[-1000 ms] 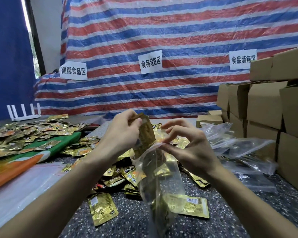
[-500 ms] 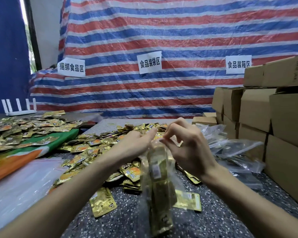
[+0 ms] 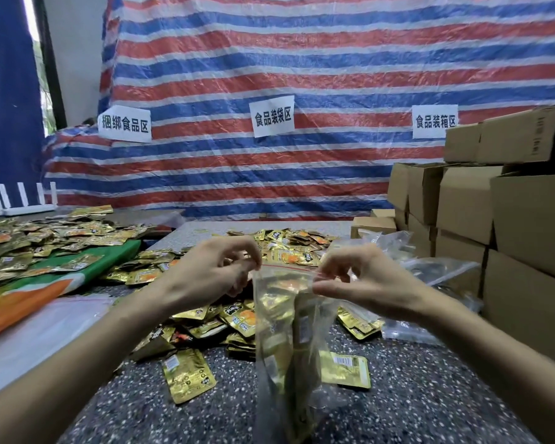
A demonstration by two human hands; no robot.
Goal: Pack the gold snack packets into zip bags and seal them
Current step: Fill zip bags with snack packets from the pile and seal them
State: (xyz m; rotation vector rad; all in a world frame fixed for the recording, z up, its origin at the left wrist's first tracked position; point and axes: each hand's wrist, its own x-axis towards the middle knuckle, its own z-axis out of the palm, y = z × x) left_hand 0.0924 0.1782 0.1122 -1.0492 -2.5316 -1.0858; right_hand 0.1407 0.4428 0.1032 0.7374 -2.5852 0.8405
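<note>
Plastic film, thin and limp, is what the zip bag [image 3: 285, 331] is made of, and it is held upright above the speckled table [image 3: 414, 405], hanging from its top edge. Several gold snack packets [image 3: 276, 301] are seen through its wall, stood on end and bunched toward the middle. The load is judged light, yet enough to drag the soft sides down and crease them. The foil is likely slick against the film, so the contents can be expected to shift if the bag is tipped. The only stiff part is judged to be the zip strip [image 3: 285, 267], marked by a red line along the mouth, and that is where hold is best taken. Whether the strip is pressed closed cannot be told.

The strip's left end is pinched by the left hand [image 3: 205, 274] between thumb and forefinger, the other fingers curled loosely. Its right end is pinched likewise by the right hand [image 3: 366, 283]. Both wrists are raised, forearms converging from the lower corners, and the strip is stretched level between the hands.

Beyond, loose packets [image 3: 289, 241] are heaped on the table, empty bags [image 3: 439, 270] lie to the right, and cardboard boxes [image 3: 526, 219] are stacked beside them.
</note>
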